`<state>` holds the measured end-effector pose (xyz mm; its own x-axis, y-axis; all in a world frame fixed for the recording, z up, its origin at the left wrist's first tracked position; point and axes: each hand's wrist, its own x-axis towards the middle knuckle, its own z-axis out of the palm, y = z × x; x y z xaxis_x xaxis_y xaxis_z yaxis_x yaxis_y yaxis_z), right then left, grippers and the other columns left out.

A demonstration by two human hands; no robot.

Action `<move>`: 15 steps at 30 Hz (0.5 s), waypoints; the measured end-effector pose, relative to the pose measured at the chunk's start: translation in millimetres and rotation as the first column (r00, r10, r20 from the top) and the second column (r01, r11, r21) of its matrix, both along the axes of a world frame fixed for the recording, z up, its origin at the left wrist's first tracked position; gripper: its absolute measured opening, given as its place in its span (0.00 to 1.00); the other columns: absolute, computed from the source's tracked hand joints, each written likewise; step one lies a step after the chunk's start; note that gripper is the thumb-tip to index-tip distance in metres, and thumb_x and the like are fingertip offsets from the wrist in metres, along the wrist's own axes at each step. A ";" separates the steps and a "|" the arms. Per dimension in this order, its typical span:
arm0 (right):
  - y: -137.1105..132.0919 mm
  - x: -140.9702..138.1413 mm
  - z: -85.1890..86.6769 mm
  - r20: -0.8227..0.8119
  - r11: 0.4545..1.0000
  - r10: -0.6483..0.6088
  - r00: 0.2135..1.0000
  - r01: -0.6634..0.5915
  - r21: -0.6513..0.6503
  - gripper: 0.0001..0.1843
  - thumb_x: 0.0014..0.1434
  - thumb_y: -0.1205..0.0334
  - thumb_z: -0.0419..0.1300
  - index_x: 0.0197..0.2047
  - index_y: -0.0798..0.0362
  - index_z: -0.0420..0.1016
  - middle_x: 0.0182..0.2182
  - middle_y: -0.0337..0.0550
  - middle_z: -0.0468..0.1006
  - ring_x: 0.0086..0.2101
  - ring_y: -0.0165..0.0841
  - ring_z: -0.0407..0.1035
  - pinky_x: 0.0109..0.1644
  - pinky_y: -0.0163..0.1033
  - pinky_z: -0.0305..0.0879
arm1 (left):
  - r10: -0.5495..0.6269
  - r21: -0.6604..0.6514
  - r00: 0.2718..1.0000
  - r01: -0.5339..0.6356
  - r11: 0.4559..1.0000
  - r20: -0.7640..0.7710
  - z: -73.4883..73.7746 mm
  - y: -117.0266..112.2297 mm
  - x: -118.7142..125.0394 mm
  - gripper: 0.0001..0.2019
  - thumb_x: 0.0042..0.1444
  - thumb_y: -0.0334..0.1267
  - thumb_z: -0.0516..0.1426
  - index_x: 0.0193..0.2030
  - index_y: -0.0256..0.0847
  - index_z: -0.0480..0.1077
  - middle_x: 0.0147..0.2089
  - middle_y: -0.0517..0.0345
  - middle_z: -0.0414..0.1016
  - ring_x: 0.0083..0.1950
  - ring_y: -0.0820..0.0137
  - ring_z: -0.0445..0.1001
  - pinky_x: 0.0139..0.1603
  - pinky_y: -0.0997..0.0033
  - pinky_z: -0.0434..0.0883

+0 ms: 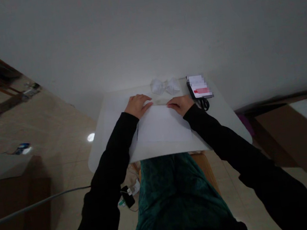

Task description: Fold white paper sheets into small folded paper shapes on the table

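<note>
A white sheet of paper [163,125] lies on the small white table in front of me. My left hand [138,106] rests at its upper left corner, fingers stretched out and thumb apart. At the upper right corner, my right hand [180,105] has thumb and fingers pinched together at the paper's far edge. Between the two hands runs a narrow pale strip [161,102]; whether it is a fold of the paper or a separate piece I cannot tell. Just beyond the hands sits a white bow-shaped paper piece [165,86].
A lit phone [199,87] stands at the table's [224,121] back right, a black strap [204,104] beside it. The wall [143,30] rises behind. Cardboard boxes [293,135] flank the table. On the floor lies a black device [128,197] with cables.
</note>
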<state>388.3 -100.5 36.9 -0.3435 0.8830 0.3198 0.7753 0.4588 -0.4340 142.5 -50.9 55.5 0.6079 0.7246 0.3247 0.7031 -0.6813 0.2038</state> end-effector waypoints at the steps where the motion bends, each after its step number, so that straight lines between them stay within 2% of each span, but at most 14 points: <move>1: -1.6 -2.5 0.4 0.025 1.000 0.018 1.000 -0.018 0.007 0.11 0.63 0.63 0.58 0.41 0.50 0.82 0.40 0.45 0.84 0.40 0.38 0.77 0.45 0.40 0.68 | -0.039 0.001 0.997 0.039 0.999 -0.060 1.5 -6.8 10.9 0.16 0.64 0.46 0.53 0.49 0.39 0.75 0.51 0.47 0.79 0.54 0.58 0.75 0.57 0.54 0.66; 3: -4.5 -6.3 0.0 0.049 0.999 0.013 0.999 -0.014 0.030 0.11 0.64 0.61 0.56 0.42 0.49 0.81 0.40 0.45 0.83 0.40 0.38 0.76 0.44 0.41 0.67 | -0.123 -0.092 0.978 0.108 0.990 -0.167 3.6 -19.2 30.3 0.16 0.66 0.47 0.50 0.46 0.42 0.76 0.44 0.51 0.81 0.48 0.62 0.77 0.50 0.61 0.68; 5: -5.8 -7.9 -1.3 0.050 0.998 -0.020 0.999 0.017 0.061 0.11 0.64 0.61 0.56 0.41 0.50 0.81 0.38 0.45 0.82 0.38 0.39 0.75 0.43 0.42 0.67 | -0.090 -0.121 0.975 0.067 0.990 -0.203 5.0 -28.7 43.3 0.17 0.68 0.46 0.48 0.45 0.42 0.76 0.43 0.52 0.81 0.45 0.63 0.78 0.44 0.66 0.69; 7: -5.3 -8.3 -2.9 0.021 0.993 -0.036 0.999 0.033 0.110 0.10 0.62 0.63 0.57 0.38 0.52 0.80 0.36 0.47 0.81 0.38 0.40 0.74 0.44 0.43 0.67 | -0.011 -0.081 0.976 -0.007 0.997 -0.217 6.6 -35.8 49.5 0.17 0.68 0.46 0.48 0.46 0.42 0.76 0.44 0.51 0.81 0.45 0.62 0.78 0.41 0.67 0.68; 10: -2.8 -10.4 -4.5 -0.087 0.981 0.014 0.996 0.003 0.193 0.08 0.59 0.66 0.58 0.34 0.53 0.79 0.35 0.49 0.79 0.40 0.40 0.72 0.47 0.45 0.68 | 0.071 -0.009 0.970 -0.075 0.997 -0.235 9.2 -43.3 51.8 0.17 0.67 0.46 0.49 0.46 0.41 0.76 0.43 0.50 0.81 0.44 0.62 0.78 0.40 0.66 0.68; 15: 0.1 -14.7 -4.6 -0.191 0.978 0.042 0.981 -0.002 0.208 0.04 0.54 0.67 0.60 0.30 0.52 0.76 0.33 0.47 0.78 0.40 0.40 0.71 0.48 0.47 0.68 | 0.071 0.049 0.974 -0.062 0.997 -0.215 6.7 -45.6 53.7 0.15 0.67 0.42 0.51 0.43 0.38 0.78 0.39 0.48 0.80 0.40 0.63 0.77 0.41 0.64 0.68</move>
<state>373.6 -100.3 32.4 -0.2757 0.7841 0.5560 0.6744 0.5699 -0.4694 196.2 -96.5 62.3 0.6182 0.7542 0.2216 0.7713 -0.6363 0.0141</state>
